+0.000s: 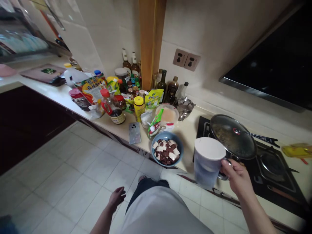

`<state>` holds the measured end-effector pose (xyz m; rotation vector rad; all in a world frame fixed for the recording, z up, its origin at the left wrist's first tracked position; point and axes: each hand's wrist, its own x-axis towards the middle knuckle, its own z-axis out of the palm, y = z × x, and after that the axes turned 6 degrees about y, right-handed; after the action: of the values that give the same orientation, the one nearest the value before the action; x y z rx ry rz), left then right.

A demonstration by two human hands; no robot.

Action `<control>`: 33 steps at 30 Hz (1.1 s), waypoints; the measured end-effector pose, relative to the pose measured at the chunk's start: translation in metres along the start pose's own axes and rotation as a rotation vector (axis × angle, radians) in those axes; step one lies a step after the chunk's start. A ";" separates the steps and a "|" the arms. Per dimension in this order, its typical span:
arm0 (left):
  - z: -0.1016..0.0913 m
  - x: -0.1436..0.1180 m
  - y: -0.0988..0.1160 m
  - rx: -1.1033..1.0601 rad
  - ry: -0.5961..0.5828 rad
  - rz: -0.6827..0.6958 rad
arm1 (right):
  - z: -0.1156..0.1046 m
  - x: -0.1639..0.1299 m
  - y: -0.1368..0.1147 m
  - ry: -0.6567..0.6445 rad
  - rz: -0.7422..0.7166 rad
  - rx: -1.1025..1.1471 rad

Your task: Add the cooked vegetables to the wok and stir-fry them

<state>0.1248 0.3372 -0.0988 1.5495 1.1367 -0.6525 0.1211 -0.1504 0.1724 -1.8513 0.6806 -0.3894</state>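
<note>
Right now my right hand (235,175) grips the white jug (207,161) by its handle near the surface's front edge — rigid, smooth, probably heavy with water; left hand (117,197) hangs empty, fingers loose.

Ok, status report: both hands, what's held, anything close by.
Right hand grips the white pitcher by its handle, held off the counter edge. Left hand empty, hanging low. Lidded pan and blue bowl flank the pitcher.

Tiled floor (80,175), pale wall (219,42) (two sockets (186,60))
</note>
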 end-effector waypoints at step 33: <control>-0.023 0.014 -0.024 -0.193 0.051 -0.148 | 0.059 0.020 0.016 -0.296 0.125 -0.449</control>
<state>0.1052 0.3638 -0.1144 1.3341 1.3230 -0.5851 0.1654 -0.1229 0.1348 -2.2135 0.7121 0.1330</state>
